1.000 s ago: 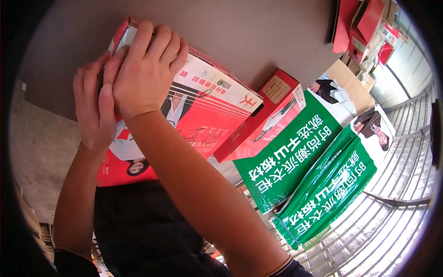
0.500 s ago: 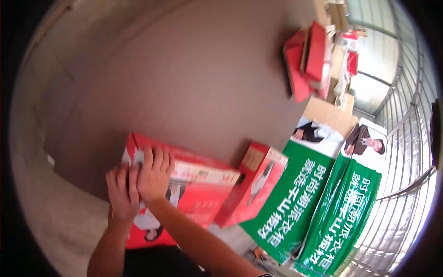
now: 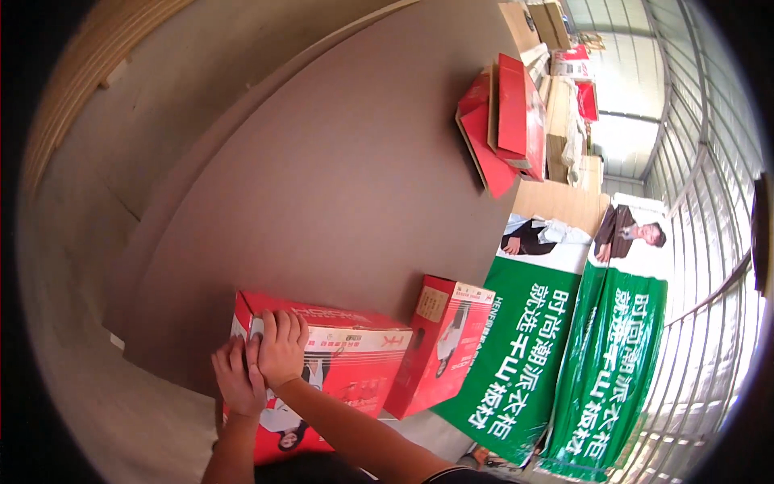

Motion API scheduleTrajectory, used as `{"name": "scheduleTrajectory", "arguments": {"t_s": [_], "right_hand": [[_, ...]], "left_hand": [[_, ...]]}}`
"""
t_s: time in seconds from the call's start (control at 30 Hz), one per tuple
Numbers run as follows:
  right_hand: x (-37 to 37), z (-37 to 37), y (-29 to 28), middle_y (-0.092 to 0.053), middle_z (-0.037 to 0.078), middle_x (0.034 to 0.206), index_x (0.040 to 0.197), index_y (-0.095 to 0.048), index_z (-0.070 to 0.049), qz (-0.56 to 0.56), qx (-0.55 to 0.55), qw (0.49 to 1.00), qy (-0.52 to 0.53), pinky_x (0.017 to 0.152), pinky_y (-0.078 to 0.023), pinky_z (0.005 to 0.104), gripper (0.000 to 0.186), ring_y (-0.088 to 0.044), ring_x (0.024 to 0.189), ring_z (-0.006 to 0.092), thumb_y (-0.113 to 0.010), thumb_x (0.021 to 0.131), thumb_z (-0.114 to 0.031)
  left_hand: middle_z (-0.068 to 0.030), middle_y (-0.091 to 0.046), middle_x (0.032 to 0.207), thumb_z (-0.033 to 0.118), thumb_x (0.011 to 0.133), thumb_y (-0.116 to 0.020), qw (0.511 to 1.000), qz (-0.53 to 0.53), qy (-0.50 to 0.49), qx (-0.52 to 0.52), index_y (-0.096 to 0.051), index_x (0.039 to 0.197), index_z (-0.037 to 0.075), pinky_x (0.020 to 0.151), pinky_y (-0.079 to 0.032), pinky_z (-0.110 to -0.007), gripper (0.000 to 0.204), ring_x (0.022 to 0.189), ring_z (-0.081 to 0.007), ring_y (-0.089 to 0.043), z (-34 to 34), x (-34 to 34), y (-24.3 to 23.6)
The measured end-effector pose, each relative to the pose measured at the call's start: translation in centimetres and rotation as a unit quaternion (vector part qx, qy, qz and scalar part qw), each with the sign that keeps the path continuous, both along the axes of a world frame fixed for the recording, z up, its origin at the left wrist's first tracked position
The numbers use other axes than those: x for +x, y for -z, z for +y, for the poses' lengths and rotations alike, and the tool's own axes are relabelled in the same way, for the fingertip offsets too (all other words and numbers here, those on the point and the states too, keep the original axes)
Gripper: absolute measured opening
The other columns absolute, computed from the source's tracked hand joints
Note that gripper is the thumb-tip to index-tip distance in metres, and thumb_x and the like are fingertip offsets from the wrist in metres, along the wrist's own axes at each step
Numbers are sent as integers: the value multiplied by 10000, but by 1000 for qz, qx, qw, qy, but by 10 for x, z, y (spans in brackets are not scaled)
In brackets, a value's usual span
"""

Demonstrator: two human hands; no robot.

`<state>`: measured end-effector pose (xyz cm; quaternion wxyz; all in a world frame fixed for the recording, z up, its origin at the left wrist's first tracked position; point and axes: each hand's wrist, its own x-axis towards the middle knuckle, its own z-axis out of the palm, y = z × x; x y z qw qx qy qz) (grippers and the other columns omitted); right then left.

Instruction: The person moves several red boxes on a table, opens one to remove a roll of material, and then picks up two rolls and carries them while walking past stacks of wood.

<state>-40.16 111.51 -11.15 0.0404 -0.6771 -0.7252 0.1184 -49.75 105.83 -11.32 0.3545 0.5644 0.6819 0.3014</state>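
Observation:
A red printed cardboard box (image 3: 355, 381) stands on the near edge of a large brown board, close to my body. Both hands lie at its left end. My right hand (image 3: 281, 347) rests over the top edge, its fingers stretched out side by side. Just left of it, my left hand (image 3: 239, 377) lies along the box's end corner, fingers extended and touching the right hand. A small greyish patch shows beside the fingertips; what it is I cannot make out. A second red box (image 3: 442, 345) stands upright to the right of the first.
The wide brown board (image 3: 322, 161) spreads out ahead. Opened red cartons (image 3: 516, 121) are piled at its far right. Green printed sheets (image 3: 524, 339) cover panels on the right. Concrete floor (image 3: 161, 169) lies to the left, and a ribbed metal wall (image 3: 701, 218) rises at the right.
The view has shifted, so the boxes and hands appear lower and more of the board's far side shows. Both hands remain at the same end of the box.

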Motion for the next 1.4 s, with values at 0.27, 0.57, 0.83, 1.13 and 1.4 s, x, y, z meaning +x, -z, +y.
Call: {"name": "scheduleTrajectory", "arguments": {"t_s": [0.27, 0.57, 0.83, 1.13, 1.4], "right_hand": [[37, -15, 1, -530, 187, 1222, 1259, -524, -45, -22, -31, 999, 13, 1105, -268, 536, 504, -462, 1210, 362, -565, 826, -300], [15, 0, -14, -534, 198, 1198, 1264, -503, -6, 30, -16, 999, -16, 1108, -278, 517, 502, -472, 1191, 359, -530, 859, -302], [54, -13, -16, -517, 191, 1234, 1273, -490, -2, 193, 73, 978, 21, 1097, -309, 492, 513, -469, 1195, 377, -609, 813, -198], [242, -187, -21, -464, 285, 1334, 1340, -480, -11, 43, 75, 899, 430, 1074, -320, 531, 542, -425, 1260, 428, -605, 861, -232], [248, -225, -19, -433, 300, 1323, 1373, -454, -12, 15, 81, 884, 459, 1039, -335, 549, 590, -435, 1193, 464, -605, 847, -233]], "left_hand": [[-192, -535, 1234, 427, 1000, -277, 1000, -10, -2, -25, -545, 1254, 14, 975, -358, -505, 554, 1109, -402, -465, -11, 44, 6], [-176, -538, 1206, 473, 997, -265, 995, 91, 13, 29, -538, 1260, 25, 963, -357, -494, 586, 1061, -386, -473, -5, 25, 5], [-208, -533, 1166, 418, 1011, -343, 998, 47, -43, -3, -527, 1223, -1, 954, -375, -470, 505, 1097, -384, -480, -13, 42, 10], [-238, -544, 1079, 402, 1015, -406, 991, 130, -38, -3, -525, 1160, -28, 900, -408, -478, 469, 1008, -414, -530, -13, 33, 9], [-261, -528, 1026, 322, 1016, -410, 986, 167, -14, 18, -493, 1033, -49, 887, -391, -482, 381, 974, -421, -514, -21, 47, 5]]}}
